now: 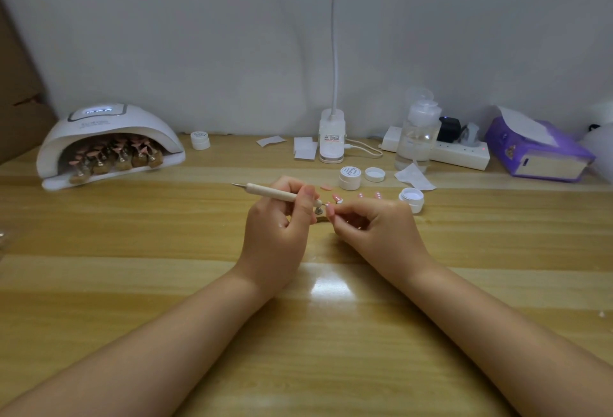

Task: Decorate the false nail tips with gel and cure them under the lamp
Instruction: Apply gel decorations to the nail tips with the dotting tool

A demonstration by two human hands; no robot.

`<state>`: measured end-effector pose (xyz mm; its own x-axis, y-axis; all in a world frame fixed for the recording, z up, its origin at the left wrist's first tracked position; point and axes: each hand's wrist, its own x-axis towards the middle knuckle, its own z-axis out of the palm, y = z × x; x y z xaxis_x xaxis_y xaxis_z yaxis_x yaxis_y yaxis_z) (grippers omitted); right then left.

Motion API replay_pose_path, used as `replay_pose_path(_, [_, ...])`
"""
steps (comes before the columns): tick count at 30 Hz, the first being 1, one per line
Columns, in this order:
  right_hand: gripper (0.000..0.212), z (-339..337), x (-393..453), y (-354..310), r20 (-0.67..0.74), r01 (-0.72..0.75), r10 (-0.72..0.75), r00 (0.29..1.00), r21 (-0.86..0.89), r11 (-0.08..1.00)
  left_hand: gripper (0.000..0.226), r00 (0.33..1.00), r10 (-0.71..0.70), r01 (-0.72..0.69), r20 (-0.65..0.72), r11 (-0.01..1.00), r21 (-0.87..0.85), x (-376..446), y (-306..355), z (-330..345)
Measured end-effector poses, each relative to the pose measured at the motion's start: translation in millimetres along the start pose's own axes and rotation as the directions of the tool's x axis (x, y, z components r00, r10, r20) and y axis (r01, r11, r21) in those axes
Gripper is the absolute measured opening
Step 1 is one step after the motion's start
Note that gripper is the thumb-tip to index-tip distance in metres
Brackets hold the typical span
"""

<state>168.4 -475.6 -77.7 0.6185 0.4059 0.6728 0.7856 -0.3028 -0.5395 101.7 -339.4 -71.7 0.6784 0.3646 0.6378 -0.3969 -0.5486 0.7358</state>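
Pink nail tip (329,210), white-dotted

I'm at a light wood-grain table (132,284) w/ glare spot near my side; plain grey-white wall (199,35) behind, brown cardboard (16,111) far left.

Single head-worn wide-angle view, looking fwd and down over a wooden table (132,284) toward a pale wall (199,35) across the top of frame. Both forearms enter from the bottom corners; left hand (277,221) and right hand (374,227) meet at frame centre, close to cam. Edges bow w/ lens distortion. No 2nd view to overlap.
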Motion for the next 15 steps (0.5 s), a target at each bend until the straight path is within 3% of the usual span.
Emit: replay_pose_path(15, [0.010, -0.4, 1.1, 1.4, 0.022, 0.025, -0.025, 0.999, 0.017, 1.000, 0.018, 1.000, 0.013, -0.013, 0.001, 1.000, 0.009, 0.6, -0.7, -0.1])
